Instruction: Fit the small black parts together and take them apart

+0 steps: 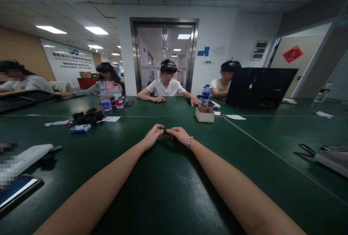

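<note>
Head camera view, looking along two bare forearms stretched over a dark green table (168,191). The left hand (153,136) and right hand (178,134) meet at the middle of the table. Their fingertips are closed in a pinch on one small dark object (165,131), each hand holding one end. The object sits just above or on the tabletop; which one cannot be told. A thin bracelet (190,142) circles the right wrist.

The object looks very light, since fingertips alone carry it. It is too small and dark to show whether it is stiff or soft. A piece this small could easily slip from the fingers, so a pinch at each end, as here, seems the surest hold.

Counted on the table:
- One small open cardboard box (204,114), beyond the hands to the right.
- One open black laptop (258,86), seen from behind.
- Three water bottles that are easy to make out. Two stand together (111,99) and one stands near the box (206,95). A blurred fourth may stand at the far right.
- One heap of black pieces (88,116), with one blue packet (80,128) just beside it.
- Several loose white paper slips.

Four other people sit at the far and left sides. The one straight ahead, in a white shirt (166,88), has both hands on the table.
</note>
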The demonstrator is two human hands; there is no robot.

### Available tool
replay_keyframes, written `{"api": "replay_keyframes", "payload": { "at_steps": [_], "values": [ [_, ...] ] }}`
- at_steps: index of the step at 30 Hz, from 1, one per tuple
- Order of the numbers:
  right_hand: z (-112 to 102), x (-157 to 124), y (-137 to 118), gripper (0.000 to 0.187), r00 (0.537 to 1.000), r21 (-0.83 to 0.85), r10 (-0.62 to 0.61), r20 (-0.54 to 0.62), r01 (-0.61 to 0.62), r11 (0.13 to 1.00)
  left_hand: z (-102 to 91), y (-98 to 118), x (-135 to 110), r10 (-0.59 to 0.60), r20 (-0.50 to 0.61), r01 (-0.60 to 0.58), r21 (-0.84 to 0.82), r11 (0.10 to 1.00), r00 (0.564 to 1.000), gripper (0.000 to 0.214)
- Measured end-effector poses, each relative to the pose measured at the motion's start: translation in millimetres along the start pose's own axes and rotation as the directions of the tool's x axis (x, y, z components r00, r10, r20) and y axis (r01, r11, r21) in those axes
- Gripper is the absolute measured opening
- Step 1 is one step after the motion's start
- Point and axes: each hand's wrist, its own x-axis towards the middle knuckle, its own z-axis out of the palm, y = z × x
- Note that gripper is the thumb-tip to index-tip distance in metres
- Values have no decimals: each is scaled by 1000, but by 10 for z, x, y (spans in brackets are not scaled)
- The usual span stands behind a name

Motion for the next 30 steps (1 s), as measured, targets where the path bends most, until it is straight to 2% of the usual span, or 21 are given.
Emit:
{"api": "replay_keyframes", "payload": {
  "at_steps": [11, 15, 19, 22, 26, 30],
  "values": [
    [4, 3, 1, 35, 1000, 5, -16, 23, 16, 1000, 1, -29, 14, -12, 40, 11, 16, 1000, 999, 39],
    [4, 6, 5, 33, 1000, 6, -10, 22, 10, 1000, -6, -32, 16, 1, 13, -1, 8, 1000, 1000, 36],
    [3, 6, 3, 32, 999, 1, -17, 36, 17, 1000, -9, -32, 18, -19, 55, 19, 1, 1000, 998, 39],
    [0, 1, -6, 31, 1000, 5, -12, 29, 12, 1000, -10, -42, 20, 4, 30, -3, -3, 1000, 1000, 38],
    [-3, -6, -14, 31, 999, 1, -16, 37, 16, 1000, -17, -51, 20, -17, 65, 17, 5, 1000, 998, 40],
    [-7, -4, -3, 29, 999, 12, -15, 37, 14, 1000, -20, -60, 27, 10, 45, -10, 7, 1000, 999, 38]
  ]
}}
